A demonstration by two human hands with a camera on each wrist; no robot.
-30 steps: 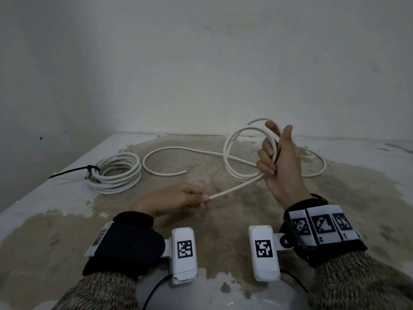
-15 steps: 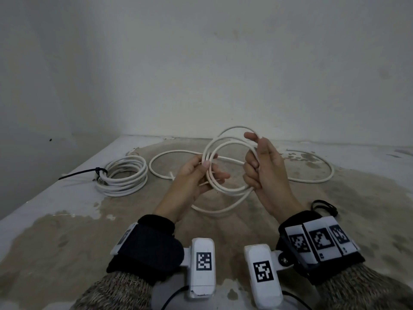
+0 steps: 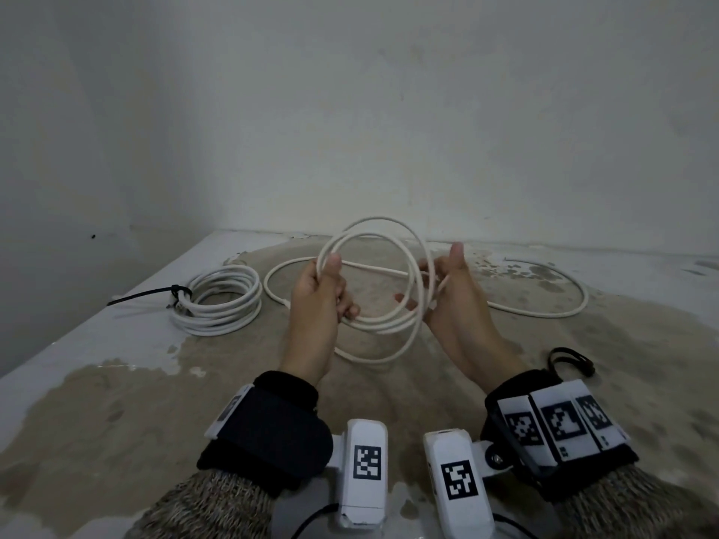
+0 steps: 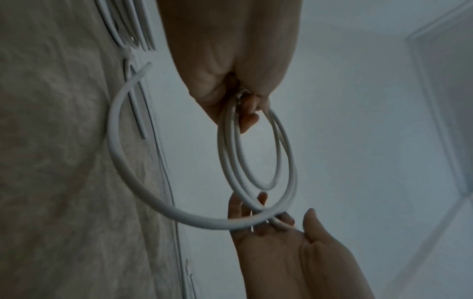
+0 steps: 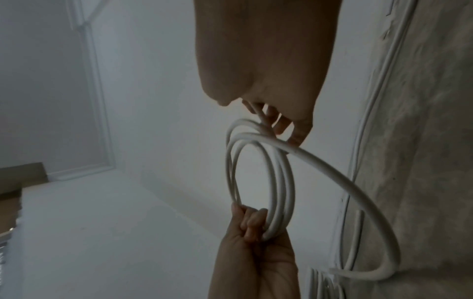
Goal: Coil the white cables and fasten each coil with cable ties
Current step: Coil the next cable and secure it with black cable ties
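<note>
I hold a white cable coil (image 3: 383, 327) upright above the table, between both hands. My left hand (image 3: 319, 293) grips its left side, with fingers and thumb curled round the strands. My right hand (image 3: 447, 289) holds the right side with curled fingers and a raised thumb. One wider loop hangs below the coil. In the left wrist view the left hand (image 4: 230, 60) clasps the coil (image 4: 227, 161) and the right hand (image 4: 281, 242) cradles it. The right wrist view shows the same coil (image 5: 280, 182) between both hands. A finished coil (image 3: 218, 301) lies at left, bound by a black cable tie (image 3: 144, 295).
Another white cable (image 3: 267, 284) lies loose on the stained table (image 3: 116, 383) behind my hands and sweeps out to the right. Spare black cable ties (image 3: 572, 361) lie by my right wrist. A bare wall closes off the table's far edge.
My left hand came up from pinching the cable's free end low over the table and now grips the coil's left side. The coil gained a loop and rose between both hands.
</note>
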